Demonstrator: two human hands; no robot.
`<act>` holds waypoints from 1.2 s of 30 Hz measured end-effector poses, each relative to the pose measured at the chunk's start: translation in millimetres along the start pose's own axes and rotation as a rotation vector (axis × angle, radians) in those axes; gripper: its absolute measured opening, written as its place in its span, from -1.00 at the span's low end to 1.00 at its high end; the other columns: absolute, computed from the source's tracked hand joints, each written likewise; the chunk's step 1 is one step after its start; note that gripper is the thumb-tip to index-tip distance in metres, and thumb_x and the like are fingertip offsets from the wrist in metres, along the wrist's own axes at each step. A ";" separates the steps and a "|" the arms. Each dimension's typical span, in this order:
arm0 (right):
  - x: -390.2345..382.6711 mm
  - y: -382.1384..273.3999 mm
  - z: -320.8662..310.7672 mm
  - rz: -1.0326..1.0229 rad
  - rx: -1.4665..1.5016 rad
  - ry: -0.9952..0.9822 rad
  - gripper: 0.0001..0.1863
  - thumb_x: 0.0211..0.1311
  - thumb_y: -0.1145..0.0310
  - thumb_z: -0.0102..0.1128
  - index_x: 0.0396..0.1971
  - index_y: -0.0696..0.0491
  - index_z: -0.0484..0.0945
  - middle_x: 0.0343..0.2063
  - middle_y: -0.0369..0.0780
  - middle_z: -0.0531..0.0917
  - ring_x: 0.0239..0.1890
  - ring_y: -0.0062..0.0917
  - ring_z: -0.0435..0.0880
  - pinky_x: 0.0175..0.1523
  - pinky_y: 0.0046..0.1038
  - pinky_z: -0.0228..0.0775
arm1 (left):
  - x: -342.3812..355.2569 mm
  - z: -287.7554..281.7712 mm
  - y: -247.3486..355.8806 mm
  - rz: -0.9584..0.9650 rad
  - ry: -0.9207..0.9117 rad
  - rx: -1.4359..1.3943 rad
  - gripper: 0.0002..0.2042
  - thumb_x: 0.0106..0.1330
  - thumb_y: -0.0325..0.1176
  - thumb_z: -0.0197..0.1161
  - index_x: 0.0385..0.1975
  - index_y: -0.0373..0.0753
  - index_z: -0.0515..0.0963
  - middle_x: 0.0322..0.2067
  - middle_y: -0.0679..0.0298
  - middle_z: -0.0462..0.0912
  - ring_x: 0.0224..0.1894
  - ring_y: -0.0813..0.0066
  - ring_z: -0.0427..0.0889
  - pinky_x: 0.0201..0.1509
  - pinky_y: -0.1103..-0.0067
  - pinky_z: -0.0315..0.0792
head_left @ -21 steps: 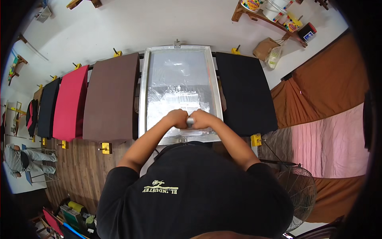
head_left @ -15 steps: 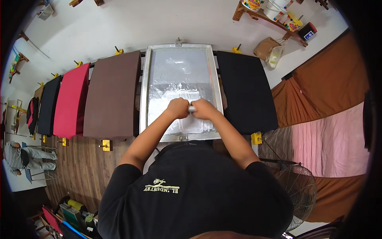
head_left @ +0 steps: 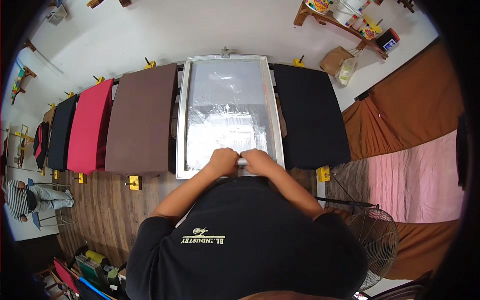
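Observation:
Close to my body, both fists grip the grey handle of a squeegee (head_left: 242, 162); most of it is hidden beneath my fingers. My left hand (head_left: 223, 161) is closed on its left part, and my right hand (head_left: 256, 161) wraps the right part. Only a short piece of handle shows between them. Under my hands lies a screen printing frame (head_left: 182, 120) with a silvery metal border. Its mesh (head_left: 227, 87) looks pale grey in the far half, with bright, wet-looking streaks in the near half.
Left of the frame stand fabric-covered boards: brown (head_left: 140, 120), red (head_left: 90, 125) and dark (head_left: 62, 132). A black-covered board (head_left: 311, 115) is on the right, a fan (head_left: 375, 245) at lower right. Shelved tubs (head_left: 345, 12) hang at the back; another person (head_left: 40, 197) is far left.
Both hands have drawn the squeegee toward my body, from the middle of the mesh to the frame's near end. My elbows have come back, and the streaked area is now uncovered.

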State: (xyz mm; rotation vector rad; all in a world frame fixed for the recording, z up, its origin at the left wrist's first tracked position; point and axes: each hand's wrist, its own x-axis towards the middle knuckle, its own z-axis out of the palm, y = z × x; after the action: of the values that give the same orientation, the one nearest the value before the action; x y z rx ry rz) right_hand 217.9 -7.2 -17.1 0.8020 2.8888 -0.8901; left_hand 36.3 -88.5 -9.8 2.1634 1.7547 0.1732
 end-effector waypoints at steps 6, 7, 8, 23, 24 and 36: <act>66.0 32.0 -30.7 -0.017 -0.012 0.230 -0.80 -0.02 0.49 0.26 -0.33 0.16 0.58 -0.33 0.01 0.68 -0.18 0.00 0.68 -0.04 -0.07 0.53 | 71.8 -2.6 -51.7 -0.076 0.220 0.049 -0.89 0.09 -0.37 0.29 -0.44 -0.18 0.72 -0.34 0.03 0.72 -0.26 0.05 0.75 -0.19 0.24 0.64; 75.4 36.4 -32.2 -0.018 -0.014 0.231 -0.80 -0.02 0.49 0.26 -0.33 0.16 0.58 -0.33 0.01 0.68 -0.18 0.00 0.68 -0.04 -0.07 0.53 | 80.0 -5.1 -57.7 -0.084 0.193 0.050 -0.90 0.09 -0.38 0.30 -0.44 -0.19 0.72 -0.34 0.04 0.72 -0.25 0.05 0.74 -0.17 0.25 0.64; 83.9 39.6 -32.7 0.005 -0.032 0.205 -0.80 -0.02 0.49 0.27 -0.33 0.16 0.57 -0.33 0.00 0.68 -0.17 0.00 0.67 -0.04 -0.07 0.52 | 84.5 -5.5 -61.6 -0.085 0.196 0.051 -0.90 0.09 -0.38 0.30 -0.44 -0.19 0.72 -0.34 0.04 0.72 -0.25 0.05 0.74 -0.17 0.25 0.64; 11.7 9.1 13.8 -0.078 -0.049 0.208 -0.73 -0.04 0.51 0.29 -0.26 0.12 0.55 -0.30 -0.07 0.61 -0.15 -0.08 0.63 -0.05 -0.11 0.52 | 9.8 10.8 -15.0 0.053 0.116 0.078 -0.87 -0.02 -0.40 0.35 -0.49 -0.28 0.70 -0.42 -0.01 0.67 -0.41 0.06 0.72 -0.27 0.29 0.63; 10.1 5.9 12.2 -0.073 -0.040 0.152 -0.75 -0.05 0.51 0.29 -0.28 0.13 0.55 -0.31 -0.06 0.61 -0.16 -0.08 0.63 -0.05 -0.11 0.52 | 7.2 8.7 -13.6 0.045 0.068 0.068 -0.86 -0.03 -0.38 0.35 -0.50 -0.30 0.70 -0.43 -0.02 0.67 -0.40 0.05 0.73 -0.25 0.29 0.64; 109.0 59.3 -53.6 -0.096 -0.026 0.095 -0.76 -0.05 0.38 0.32 -0.33 0.13 0.65 -0.40 0.04 0.71 -0.27 -0.02 0.72 -0.11 -0.13 0.56 | 107.1 -46.6 -74.5 -0.148 -0.100 0.006 -0.83 0.01 -0.30 0.31 -0.42 -0.16 0.75 -0.32 0.03 0.77 -0.20 0.05 0.77 -0.09 0.28 0.66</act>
State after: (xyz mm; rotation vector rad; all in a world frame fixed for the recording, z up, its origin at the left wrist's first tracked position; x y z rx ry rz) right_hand 158.7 114.3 -20.5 0.7285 3.0385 -0.8423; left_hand -22.8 36.7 -5.0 1.9997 1.8501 0.0220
